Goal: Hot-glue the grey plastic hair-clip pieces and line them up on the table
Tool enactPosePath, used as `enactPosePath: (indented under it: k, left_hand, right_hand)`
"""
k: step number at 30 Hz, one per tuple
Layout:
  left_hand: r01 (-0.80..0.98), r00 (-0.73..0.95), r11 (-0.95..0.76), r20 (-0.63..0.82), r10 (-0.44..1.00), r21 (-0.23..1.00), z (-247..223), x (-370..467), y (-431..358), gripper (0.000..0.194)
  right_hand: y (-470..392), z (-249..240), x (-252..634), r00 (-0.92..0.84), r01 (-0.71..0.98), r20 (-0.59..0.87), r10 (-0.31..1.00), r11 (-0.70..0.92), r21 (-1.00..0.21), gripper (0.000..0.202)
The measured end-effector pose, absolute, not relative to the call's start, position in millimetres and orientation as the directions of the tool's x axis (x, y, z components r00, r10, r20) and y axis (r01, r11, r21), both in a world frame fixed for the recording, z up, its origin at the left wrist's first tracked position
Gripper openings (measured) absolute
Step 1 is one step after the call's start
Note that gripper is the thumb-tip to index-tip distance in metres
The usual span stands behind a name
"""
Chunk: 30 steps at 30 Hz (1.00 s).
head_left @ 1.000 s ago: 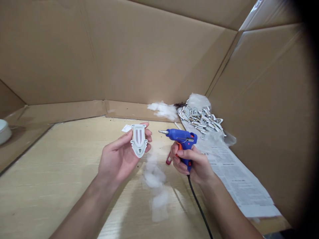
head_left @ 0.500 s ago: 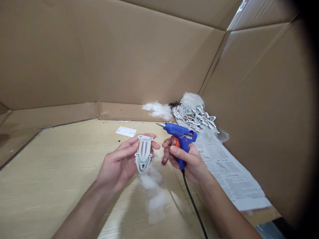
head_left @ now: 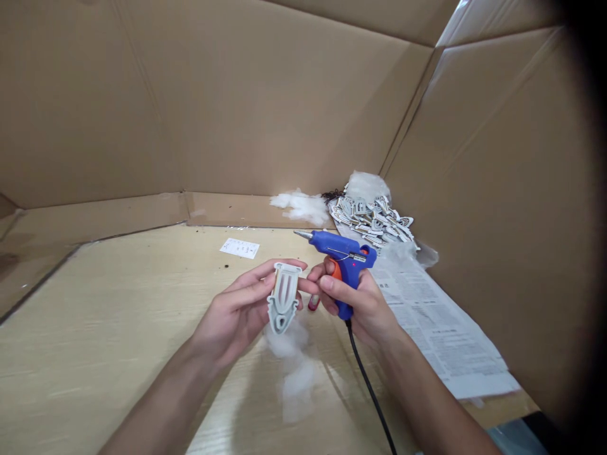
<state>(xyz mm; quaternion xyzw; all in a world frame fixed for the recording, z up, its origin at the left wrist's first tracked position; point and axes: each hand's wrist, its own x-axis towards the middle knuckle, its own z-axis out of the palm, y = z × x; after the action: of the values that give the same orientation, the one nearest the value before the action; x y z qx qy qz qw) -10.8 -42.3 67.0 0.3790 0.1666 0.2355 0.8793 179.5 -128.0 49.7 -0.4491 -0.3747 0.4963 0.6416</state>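
Between the thumb and fingers of my left hand [head_left: 241, 313] is a layered grey-and-white cutout piece [head_left: 285, 294], pointed at its lower end and with slots down the middle. My right hand [head_left: 363, 306] grips a blue hot glue gun [head_left: 348, 256] by its handle, fingers near the orange trigger [head_left: 336, 270]. The metal nozzle points left, above and beyond the cutout piece. A small red light glows on the gun's body. Fingertips of both hands meet or nearly meet between the piece and the gun. Below them lies white fluffy stuffing [head_left: 294, 363] on the table.
Many similar cutout pieces [head_left: 374, 218] are heaped at the back right, beside more white stuffing [head_left: 301, 205]. Printed paper [head_left: 436, 335] lies along the right side. A small white card [head_left: 239, 248] rests behind my left hand. Cardboard walls [head_left: 284, 101] surround the table. The gun's black cord [head_left: 367, 379] runs toward me.
My left hand has moved right with the cutout piece, bringing its fingers up to my right hand. The glue gun has shifted only slightly.
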Motion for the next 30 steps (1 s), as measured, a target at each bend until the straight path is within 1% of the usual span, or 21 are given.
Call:
enactPosePath:
  k: [4,10,15,18,20,23,26,28,30]
  left_hand:
    - [-0.287,0.841,0.615,-0.114,0.528,0.735,66,-10,-43,0.031]
    - [-0.283,0.843,0.603,-0.107,0.528,0.746,65,-8,-43,0.031]
    - [-0.273,0.852,0.576,-0.084,0.516,0.77,62,-7,-43,0.029]
    - [-0.254,0.85,0.555,-0.091,0.519,0.792,58,-7,-42,0.034]
    - [-0.234,0.843,0.539,-0.107,0.527,0.809,55,-7,-42,0.038]
    - [-0.209,0.831,0.522,-0.131,0.54,0.827,52,-6,-43,0.042]
    - [-0.205,0.828,0.521,-0.137,0.544,0.829,52,-7,-43,0.041]
    - [-0.215,0.833,0.525,-0.126,0.539,0.823,52,-7,-43,0.042]
    - [-0.232,0.839,0.534,-0.11,0.532,0.813,54,-7,-43,0.044]
  right_hand:
    - [-128,50,178,0.253,-0.283,0.023,0.967,0.097,-0.954,0.046]
    - [-128,47,179,0.221,-0.211,0.07,0.973,0.118,-0.97,0.038]
    - [-127,51,178,0.197,-0.152,0.069,0.978,0.1,-0.983,0.035]
    - [-127,50,178,0.179,-0.102,0.083,0.98,0.103,-0.989,0.032]
    - [-127,48,178,0.196,-0.088,0.087,0.977,0.106,-0.99,0.032]
    - [-127,44,179,0.255,-0.083,0.088,0.963,0.112,-0.99,0.033]
    - [-126,44,180,0.281,-0.094,0.072,0.957,0.102,-0.99,0.04]
    - [-126,46,179,0.291,-0.135,0.045,0.956,0.087,-0.987,0.045]
    - [-125,51,180,0.323,-0.211,0.002,0.947,0.074,-0.975,0.05]
